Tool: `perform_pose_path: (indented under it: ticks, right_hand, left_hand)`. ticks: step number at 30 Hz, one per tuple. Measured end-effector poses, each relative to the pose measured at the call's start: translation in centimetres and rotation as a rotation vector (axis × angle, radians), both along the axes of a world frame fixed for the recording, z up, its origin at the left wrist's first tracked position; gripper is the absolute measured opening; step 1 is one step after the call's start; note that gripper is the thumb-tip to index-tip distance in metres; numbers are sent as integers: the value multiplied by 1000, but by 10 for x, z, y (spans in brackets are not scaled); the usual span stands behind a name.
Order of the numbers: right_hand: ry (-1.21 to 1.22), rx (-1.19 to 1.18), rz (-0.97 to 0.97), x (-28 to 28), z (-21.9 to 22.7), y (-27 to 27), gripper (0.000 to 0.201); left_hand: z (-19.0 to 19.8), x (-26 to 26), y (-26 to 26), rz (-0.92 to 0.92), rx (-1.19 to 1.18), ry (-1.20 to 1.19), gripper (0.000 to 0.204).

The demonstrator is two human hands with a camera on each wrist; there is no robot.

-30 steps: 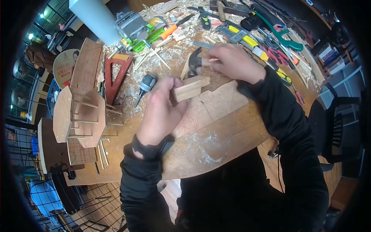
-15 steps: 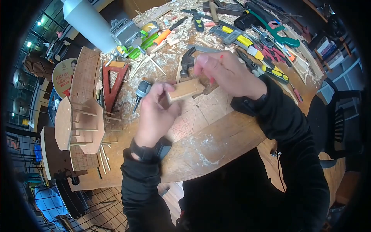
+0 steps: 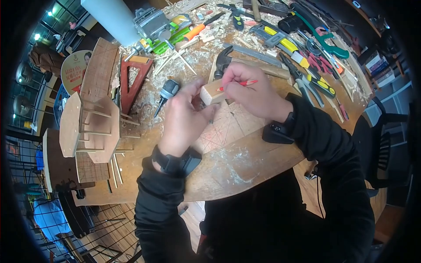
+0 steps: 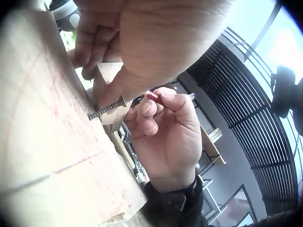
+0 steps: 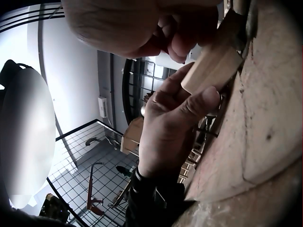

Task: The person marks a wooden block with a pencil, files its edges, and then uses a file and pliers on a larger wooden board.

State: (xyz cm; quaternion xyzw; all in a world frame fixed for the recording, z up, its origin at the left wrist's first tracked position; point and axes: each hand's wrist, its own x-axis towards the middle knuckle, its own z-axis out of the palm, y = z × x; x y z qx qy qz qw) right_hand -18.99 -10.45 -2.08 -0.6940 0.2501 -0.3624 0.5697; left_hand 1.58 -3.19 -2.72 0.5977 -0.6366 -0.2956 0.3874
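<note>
My left hand (image 3: 182, 120) pinches a small wooden block (image 3: 212, 94) between thumb and fingers, over the near board. In my right hand (image 3: 256, 96) is a red pencil (image 3: 250, 82), its sharpened end right at the block's top face. The right wrist view shows the left thumb (image 5: 203, 100) pressed along the block's side. Beneath both hands lies a flat wooden board (image 3: 243, 122) with red and dark drawn lines. A screw (image 4: 106, 109) sticks up from this board, close to the left hand.
Behind the hands lies a hammer (image 3: 222, 61) beside a flat metal strip (image 3: 254, 55). Pliers (image 3: 309, 90) are to the right. A small power driver (image 3: 169, 90), a red triangular square (image 3: 129, 83) and a wooden dowel frame (image 3: 92, 127) stand left. Shavings cover the far table.
The right hand has come from above the hammer down to the block, and the pencil now points at its top. The left hand has turned the block, showing its end.
</note>
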Motion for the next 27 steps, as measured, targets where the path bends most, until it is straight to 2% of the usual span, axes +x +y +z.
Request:
perform_pose_path:
  ticks: [2,5,8,10,12,14,17,27]
  right_hand:
    - [-37,-25,-32,2,-5,1,5]
    - [-63,14,-38,3,-5,3,5]
    - [-65,45,-53,2,0,6,4]
    - [-85,56,-51,2,0,6,5]
    - [-106,69,-47,2,-1,5,5]
    - [-84,-43,-76,3,-6,2,7]
    - [-73,-71,-45,2,-10,0,9]
    - [4,-100,-120,4,-3,8,12]
  left_hand:
    - [1,0,1,-13,27,-47,62]
    - [4,-2,4,-10,-17,22,54]
    - [8,-1,5,-32,59,-71,47]
    - [-1,1,2,-29,-78,-53,44]
    - [0,1,3,-10,-93,-78,44]
    - [2,0,3,10,-106,-103,43]
    - [0,1,-1,21,-106,-112,45]
    - [-1,2,-1,-17,-10,17,49]
